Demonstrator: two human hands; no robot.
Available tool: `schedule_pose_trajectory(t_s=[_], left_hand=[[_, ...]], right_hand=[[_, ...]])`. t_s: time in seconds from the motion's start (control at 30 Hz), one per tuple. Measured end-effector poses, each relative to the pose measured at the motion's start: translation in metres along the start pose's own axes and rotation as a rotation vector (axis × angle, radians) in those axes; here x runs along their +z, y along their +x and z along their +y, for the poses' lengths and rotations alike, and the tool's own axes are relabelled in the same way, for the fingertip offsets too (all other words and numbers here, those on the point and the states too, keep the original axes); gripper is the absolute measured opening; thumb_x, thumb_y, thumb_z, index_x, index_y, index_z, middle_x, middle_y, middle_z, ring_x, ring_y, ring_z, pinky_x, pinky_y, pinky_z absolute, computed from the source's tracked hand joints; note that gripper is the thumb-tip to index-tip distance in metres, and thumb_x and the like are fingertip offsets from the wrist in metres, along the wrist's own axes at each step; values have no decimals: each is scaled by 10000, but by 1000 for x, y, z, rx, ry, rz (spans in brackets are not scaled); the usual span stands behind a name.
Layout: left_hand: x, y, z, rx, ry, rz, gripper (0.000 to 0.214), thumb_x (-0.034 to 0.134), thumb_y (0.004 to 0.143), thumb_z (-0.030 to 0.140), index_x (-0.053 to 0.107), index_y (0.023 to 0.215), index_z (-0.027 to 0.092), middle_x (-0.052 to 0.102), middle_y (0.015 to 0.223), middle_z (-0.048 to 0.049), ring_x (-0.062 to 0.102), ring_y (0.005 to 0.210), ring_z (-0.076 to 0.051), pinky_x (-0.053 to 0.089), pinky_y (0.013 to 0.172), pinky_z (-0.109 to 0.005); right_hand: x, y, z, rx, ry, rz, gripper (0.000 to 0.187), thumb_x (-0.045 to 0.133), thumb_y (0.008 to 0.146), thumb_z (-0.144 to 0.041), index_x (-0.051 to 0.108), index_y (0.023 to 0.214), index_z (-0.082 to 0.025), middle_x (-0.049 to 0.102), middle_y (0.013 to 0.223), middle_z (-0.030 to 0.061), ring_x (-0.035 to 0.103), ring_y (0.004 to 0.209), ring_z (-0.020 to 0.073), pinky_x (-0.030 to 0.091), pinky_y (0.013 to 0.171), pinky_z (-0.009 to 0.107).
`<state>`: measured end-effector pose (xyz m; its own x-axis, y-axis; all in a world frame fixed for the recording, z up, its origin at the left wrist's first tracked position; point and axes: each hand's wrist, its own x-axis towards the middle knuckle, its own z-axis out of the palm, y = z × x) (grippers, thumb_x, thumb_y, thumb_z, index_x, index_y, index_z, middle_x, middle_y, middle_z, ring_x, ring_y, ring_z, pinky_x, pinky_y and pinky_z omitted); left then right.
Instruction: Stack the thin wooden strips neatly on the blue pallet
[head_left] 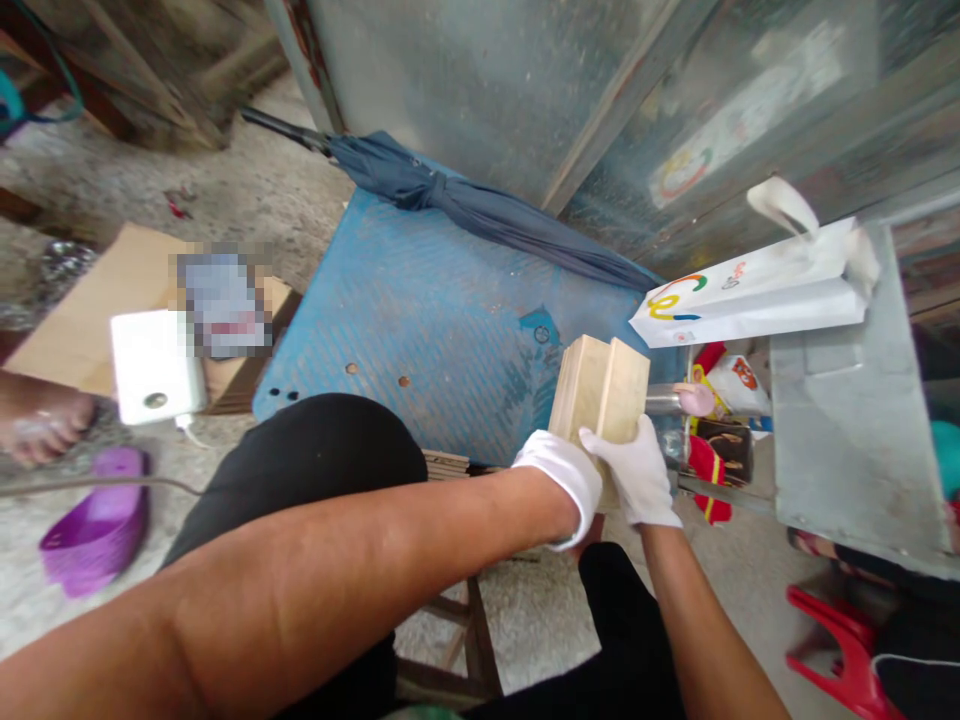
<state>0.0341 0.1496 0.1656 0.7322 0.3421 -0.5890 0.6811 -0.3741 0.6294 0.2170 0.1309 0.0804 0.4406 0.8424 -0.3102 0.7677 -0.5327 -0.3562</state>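
Over the blue tabletop's (442, 310) near-right corner, the white-gloved right hand (636, 468) grips pale, wood-coloured rectangular slabs (600, 385) between thumb and fingers; the white-gloved left hand's (559, 478) fingers are hidden. Probably stiff, light; best held by both long sides.

Wall: I see cloudy grey panels (465, 70) with dull struts (631, 90), faintly reflective | Floor: rough, pale concrete (292, 195) | Furniture: scuffed blue bench (420, 320) beside the panels, grey tabletop (847, 450) right, red stool (825, 607) lower right (my view catches only part), wooden frame (480, 640) low centre | Light: soft, diffuse
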Motion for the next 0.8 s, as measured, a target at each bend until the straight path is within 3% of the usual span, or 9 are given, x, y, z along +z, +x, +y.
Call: schedule_pose_trajectory(t_s=[0.1,0.23,0.4,0.6,0.8], left_hand=[[8,9,2,20,0,-90,492,766,662,204,686,1136,99,690,1097,-210,630,1045,-380,523,825,-512],[19,25,3,40,-47,-71,602,790,632,176,644,1211,105,633,1225,-211,575,1144,-394,475,913,-560],[32,29,5,55,-69,-68,596,772,603,145,664,1189,128,601,1278,-200,565,1151,-414,463,907,-583],[43,33,7,70,-151,49,499,814,537,168,741,1031,169,709,1061,-192,627,1041,-395,493,828,-523],[44,35,6,82,-160,63,469,828,506,166,756,969,169,724,988,-189,638,1004,-392,494,802,-509]], right_hand=[[17,22,5,39,-28,-8,808,810,478,-567,512,1138,-207,661,1093,119,650,971,282,525,822,356],[32,42,8,103,-144,22,909,820,428,-591,493,1176,-189,632,1146,172,628,1014,326,517,835,420],[39,49,5,99,-230,48,952,802,423,-632,476,1198,-186,616,1147,190,618,1028,344,501,848,449],[44,49,0,56,-224,56,985,818,429,-591,445,1238,-170,601,1140,185,602,1043,333,485,876,414],[50,47,-3,82,-219,60,1029,807,444,-609,418,1277,-146,586,1142,199,591,1042,334,467,887,408]])
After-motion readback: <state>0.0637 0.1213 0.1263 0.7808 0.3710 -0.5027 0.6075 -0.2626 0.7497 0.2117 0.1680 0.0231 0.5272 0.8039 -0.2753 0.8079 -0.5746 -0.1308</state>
